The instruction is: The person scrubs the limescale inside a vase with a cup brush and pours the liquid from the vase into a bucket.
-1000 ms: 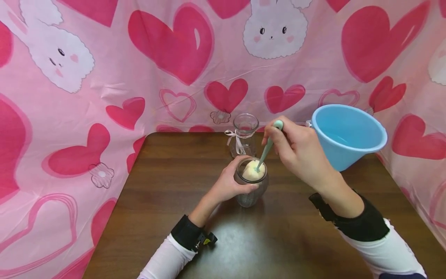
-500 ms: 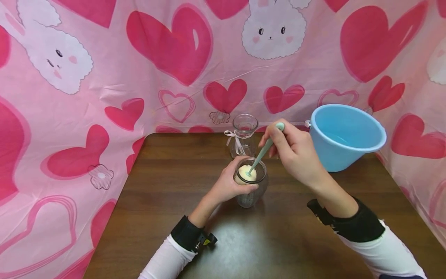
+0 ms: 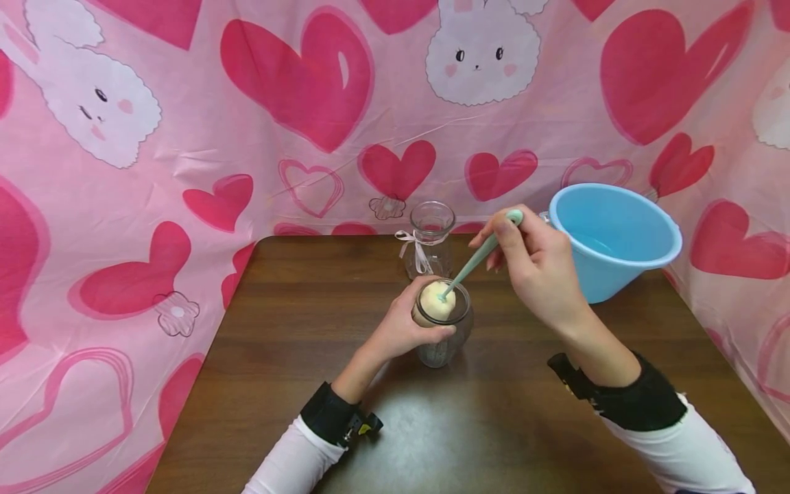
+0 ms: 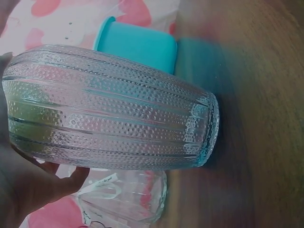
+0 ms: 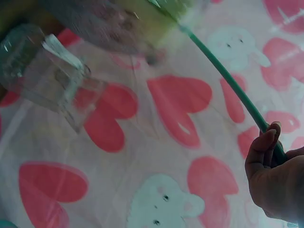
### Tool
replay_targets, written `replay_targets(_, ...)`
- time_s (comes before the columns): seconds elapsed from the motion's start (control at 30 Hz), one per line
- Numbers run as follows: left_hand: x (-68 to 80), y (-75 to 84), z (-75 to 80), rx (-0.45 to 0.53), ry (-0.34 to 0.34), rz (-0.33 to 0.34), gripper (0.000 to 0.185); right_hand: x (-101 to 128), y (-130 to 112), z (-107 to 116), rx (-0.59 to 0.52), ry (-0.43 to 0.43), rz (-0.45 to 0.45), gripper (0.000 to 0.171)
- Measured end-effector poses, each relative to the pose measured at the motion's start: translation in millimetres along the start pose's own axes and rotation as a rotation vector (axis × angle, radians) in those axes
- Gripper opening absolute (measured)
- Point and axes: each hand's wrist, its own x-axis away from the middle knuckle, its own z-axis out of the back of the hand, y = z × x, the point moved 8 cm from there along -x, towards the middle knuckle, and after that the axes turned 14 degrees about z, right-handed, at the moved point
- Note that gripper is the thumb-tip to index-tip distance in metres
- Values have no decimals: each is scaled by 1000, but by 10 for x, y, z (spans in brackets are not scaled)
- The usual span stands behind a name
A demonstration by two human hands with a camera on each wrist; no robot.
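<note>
A clear glass vase (image 3: 439, 353) with a dotted, ribbed wall (image 4: 114, 109) stands in the middle of the table. My left hand (image 3: 404, 322) grips it just under the rim from the left, thumb in front. My right hand (image 3: 546, 274) holds the green handle of a sponge bottle brush (image 3: 478, 255) near its upper end. The pale yellow sponge head (image 3: 435, 300) sits inside the vase's mouth, against the left side. In the right wrist view, thumb and fingers pinch the slanting green handle (image 5: 228, 76).
Just behind the vase stands a second clear glass jar (image 3: 437, 262) with a white ribbon bow. A light blue bucket (image 3: 607, 278) is at the back right of the brown table (image 3: 308, 295). Pink heart-and-rabbit cloth (image 3: 247, 123) hangs at the back and sides.
The sponge head has shifted left within the vase's mouth. My right hand has moved right, so the handle leans further over. My left hand and the vase stay in place.
</note>
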Motion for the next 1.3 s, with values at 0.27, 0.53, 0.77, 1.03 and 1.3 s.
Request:
replay_targets(0.27, 7, -4, -12, -2, -6, -5, 79, 97, 129, -220, 59, -105, 36, 6)
replay_targets(0.53, 23, -22, -22, -26, -7, 11, 78, 91, -157, -133, 66, -118, 214, 6)
replay_targets(0.77, 11, -9, -11, -22, -11, -11, 76, 239, -173, -321, 76, -229, 389, 32)
replay_targets(1.03, 25, 0, -12, -28, -11, -3, 75, 152, -370, -274, 123, -240, 494, 36)
replay_targets(1.3, 25, 9, -2, -36, -11, -13, 75, 173, -244, -418, 119, -353, 466, 39)
